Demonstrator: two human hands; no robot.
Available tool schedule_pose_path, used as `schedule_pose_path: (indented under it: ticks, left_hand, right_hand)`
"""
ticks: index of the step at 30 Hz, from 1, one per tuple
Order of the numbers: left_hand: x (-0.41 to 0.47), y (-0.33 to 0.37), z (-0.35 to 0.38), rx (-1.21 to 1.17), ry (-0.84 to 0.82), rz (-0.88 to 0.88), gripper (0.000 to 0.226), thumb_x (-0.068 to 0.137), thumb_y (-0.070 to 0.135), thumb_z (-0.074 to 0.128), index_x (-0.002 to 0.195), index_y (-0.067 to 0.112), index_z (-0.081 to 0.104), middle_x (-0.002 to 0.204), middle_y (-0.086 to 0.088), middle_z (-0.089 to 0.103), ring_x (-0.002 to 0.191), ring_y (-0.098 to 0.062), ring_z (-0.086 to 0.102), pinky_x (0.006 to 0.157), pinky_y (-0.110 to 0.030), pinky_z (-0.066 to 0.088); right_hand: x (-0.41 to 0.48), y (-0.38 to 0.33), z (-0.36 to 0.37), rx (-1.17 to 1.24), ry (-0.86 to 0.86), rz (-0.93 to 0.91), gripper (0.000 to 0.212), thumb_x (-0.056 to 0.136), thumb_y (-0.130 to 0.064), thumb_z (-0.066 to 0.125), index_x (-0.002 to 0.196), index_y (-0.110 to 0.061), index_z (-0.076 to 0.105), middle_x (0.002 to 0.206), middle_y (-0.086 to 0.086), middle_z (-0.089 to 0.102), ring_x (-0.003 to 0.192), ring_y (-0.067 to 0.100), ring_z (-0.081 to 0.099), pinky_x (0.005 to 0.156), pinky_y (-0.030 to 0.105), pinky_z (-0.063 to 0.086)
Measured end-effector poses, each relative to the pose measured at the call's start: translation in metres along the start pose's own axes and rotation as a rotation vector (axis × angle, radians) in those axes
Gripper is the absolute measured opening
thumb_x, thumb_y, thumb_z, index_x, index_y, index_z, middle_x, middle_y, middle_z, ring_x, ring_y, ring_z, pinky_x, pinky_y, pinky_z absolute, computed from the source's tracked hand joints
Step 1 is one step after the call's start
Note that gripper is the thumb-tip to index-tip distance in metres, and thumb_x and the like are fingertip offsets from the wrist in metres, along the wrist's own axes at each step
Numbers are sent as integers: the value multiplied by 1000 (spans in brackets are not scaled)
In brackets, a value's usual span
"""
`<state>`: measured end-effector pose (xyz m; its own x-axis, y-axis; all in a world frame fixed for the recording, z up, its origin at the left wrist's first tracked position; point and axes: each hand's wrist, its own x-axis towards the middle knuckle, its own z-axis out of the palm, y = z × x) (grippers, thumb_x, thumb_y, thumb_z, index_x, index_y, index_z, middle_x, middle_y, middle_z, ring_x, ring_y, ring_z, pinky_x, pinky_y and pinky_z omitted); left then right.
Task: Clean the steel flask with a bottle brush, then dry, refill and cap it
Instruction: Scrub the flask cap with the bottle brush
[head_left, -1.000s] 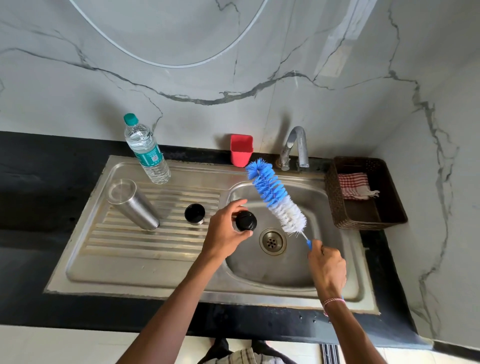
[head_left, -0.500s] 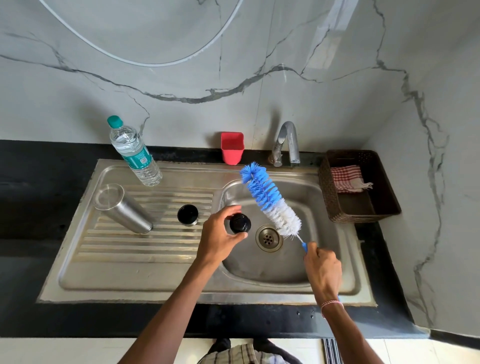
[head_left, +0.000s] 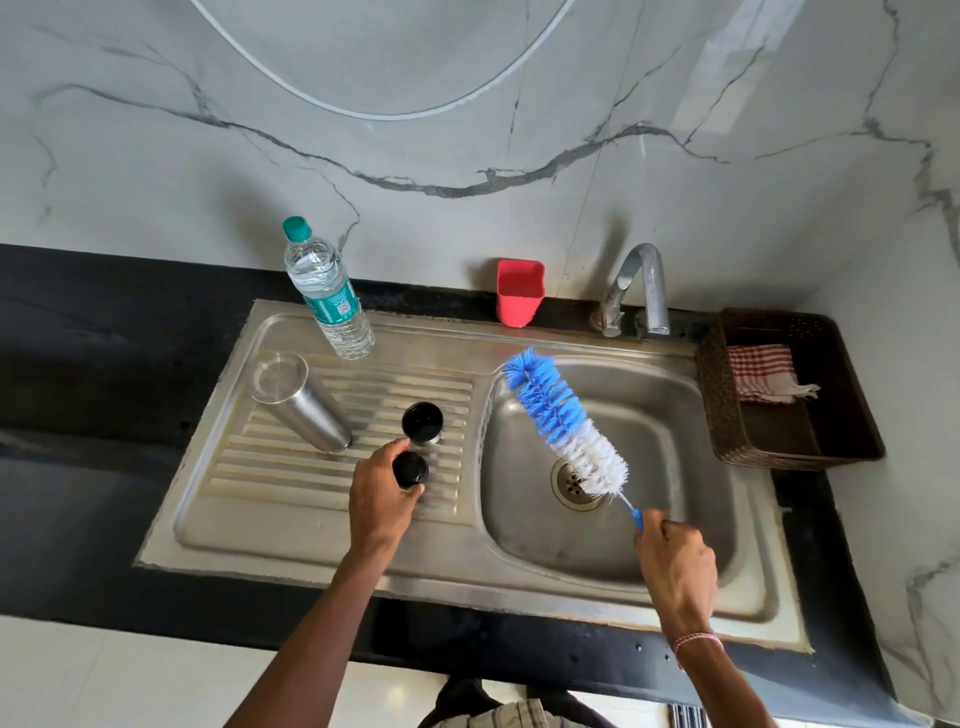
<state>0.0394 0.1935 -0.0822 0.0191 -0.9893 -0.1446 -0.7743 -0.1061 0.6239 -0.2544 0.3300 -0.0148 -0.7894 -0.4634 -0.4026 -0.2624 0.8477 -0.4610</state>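
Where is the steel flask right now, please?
In the head view, the steel flask stands on the drainboard left of the basin, near the water bottle.

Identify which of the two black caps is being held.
The nearer cap, gripped by the left hand over the drainboard. The other cap stands free on the drainboard, just behind it.

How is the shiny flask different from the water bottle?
The steel flask is shiny metal you can't see through; the water bottle is clear plastic with a green label. The bottle wears a green cap; the flask shows none. Both stand on the sink's drainboard.
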Motion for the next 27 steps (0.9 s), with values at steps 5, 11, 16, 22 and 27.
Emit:
schedule_pose_path:
  ticks: [5, 11, 16, 22, 27]
  left_hand:
    - [7, -4, 1, 3, -1, 7, 73, 69, 10, 94, 134, 23, 64, 125, 0, 71, 121, -24, 62, 104, -39, 53]
    - [10, -7, 7, -52, 21, -9, 78, 70, 11, 94, 137, 26, 56, 122, 1, 71, 117, -23, 61, 100, -35, 50]
    - [15, -7, 9, -13, 32, -15, 79, 74, 14, 92, 142, 23, 53, 126, -2, 69, 121, -25, 57, 97, -34, 46]
    - [16, -9, 9, 10, 1, -4, 88, 74, 25, 93, 148, 23, 46, 139, -2, 59, 131, -25, 51, 101, -41, 49]
    - [27, -10, 5, 45, 105, 113, 70, 77, 42, 88, 136, 20, 58, 137, -4, 54, 127, -25, 51, 103, -42, 49]
  right_hand:
    - [-5, -8, 7, -8, -6, -19, 48, 95, -36, 52, 62, -2, 61, 63, 16, 60, 61, 38, 52, 61, 40, 41]
    - [-8, -15, 12, -14, -7, -27, 47, 95, -35, 52, 62, -3, 61, 63, 15, 59, 61, 37, 51, 61, 39, 41]
    - [-10, -19, 12, -25, -3, -34, 47, 95, -34, 53, 62, -2, 61, 61, 11, 58, 57, 31, 49, 59, 38, 39]
    - [-11, -22, 12, -23, 1, -23, 47, 94, -34, 53, 60, -2, 60, 61, 13, 59, 58, 34, 50, 59, 38, 41]
    - [-11, -26, 10, -12, -1, -1, 46, 94, -33, 52, 59, -3, 60, 61, 13, 58, 58, 32, 50, 57, 37, 38]
